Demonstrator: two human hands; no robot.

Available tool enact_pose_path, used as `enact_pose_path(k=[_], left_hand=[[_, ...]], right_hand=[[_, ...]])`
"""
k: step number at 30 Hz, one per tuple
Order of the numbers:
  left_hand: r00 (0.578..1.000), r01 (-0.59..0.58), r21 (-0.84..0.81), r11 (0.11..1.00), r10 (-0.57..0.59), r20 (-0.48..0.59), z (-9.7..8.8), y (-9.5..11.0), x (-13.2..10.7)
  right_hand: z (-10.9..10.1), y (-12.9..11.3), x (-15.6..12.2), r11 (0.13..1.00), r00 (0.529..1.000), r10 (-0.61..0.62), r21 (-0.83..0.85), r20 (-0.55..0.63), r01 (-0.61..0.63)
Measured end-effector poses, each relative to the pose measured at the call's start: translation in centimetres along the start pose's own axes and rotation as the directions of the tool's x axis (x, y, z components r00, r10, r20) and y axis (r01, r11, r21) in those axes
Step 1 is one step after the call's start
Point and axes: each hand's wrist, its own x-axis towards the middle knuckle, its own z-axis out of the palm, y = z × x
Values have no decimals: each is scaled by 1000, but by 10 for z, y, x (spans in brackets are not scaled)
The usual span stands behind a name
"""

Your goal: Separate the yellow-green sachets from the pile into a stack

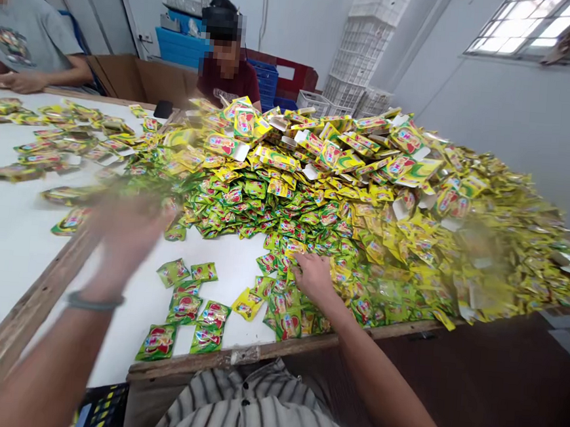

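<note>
Two co-workers sit across the white table (6,244): the co-worker in grey (27,32) at far left and the co-worker in maroon (226,80) further along. Your left hand (126,227) hovers over the tabletop, too blurred to tell how its fingers are set. Loose sachets (183,307) lie near the wooden rim (204,364). Your right hand (314,278) rests palm down, fingers released, on the near edge of the green-yellow sachet pile (346,192). White crates (362,42) stand stacked behind it, and a window (521,25) is at upper right.

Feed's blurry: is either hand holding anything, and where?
The right hand rests flat on the sachet pile, no grip seen. The left hand is blurred: cannot tell.
</note>
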Motion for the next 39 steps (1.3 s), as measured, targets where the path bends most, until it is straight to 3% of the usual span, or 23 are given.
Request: enact_pose_path(k=[2, 4, 7, 10, 14, 17, 19, 22, 25, 28, 30, 32, 35, 37, 39], left_hand=[[954, -32, -79, 996, 54, 296, 43, 27, -38], [887, -73, -51, 996, 88, 454, 80, 54, -74], [830, -145, -58, 988, 153, 537, 118, 82, -106], [790, -149, -112, 982, 186, 584, 133, 87, -114], [806, -64, -159, 985, 146, 574, 128, 72, -109], [827, 200, -383, 902, 54, 559, 115, 58, -106], [815, 384, -522, 761, -13, 580, 107, 50, -108], [784, 549, -605, 577, -104, 612, 100, 41, -115], [772, 616, -651, 444, -175, 611, 96, 35, -122], [778, 620, -685, 384, -183, 601, 94, 34, -127], [792, 604, -706, 369, -182, 582, 91, 37, -128], [798, 599, -726, 337, -180, 575, 87, 39, -128], [732, 681, -711, 177, -152, 664, 81, 41, -127], [685, 729, -679, 90, -121, 719, 78, 41, -126], [710, 703, -695, 148, -116, 694, 76, 42, -125]], right_hand=[[7, -5, 3, 997, 998, -28, 64, -49, 31], [11, -10, 4, 977, 990, -52, 199, -128, 77], [11, -18, 3, 856, 976, -16, 501, -219, 127], [11, -25, -1, 640, 979, 155, 769, -134, 4], [17, -35, -4, 282, 953, 299, 951, 41, -129], [24, -46, -3, 61, 952, 261, 981, 161, -183], [27, -53, -1, 88, 961, 209, 975, 180, -202], [30, -61, 3, 355, 978, 179, 920, 105, -164], [30, -66, 5, 567, 986, 149, 810, 76, -148], [27, -73, 4, 662, 993, 92, 750, -69, -9], [25, -79, 3, 633, 992, 49, 772, -114, 57], [22, -86, 2, 520, 1000, -5, 854, 2, 1], [19, -91, 1, 244, 961, -132, 948, 244, -207], [18, -91, 1, 93, 937, -184, 954, 298, -286], [16, -90, 0, 65, 929, -215, 953, 302, -295]])
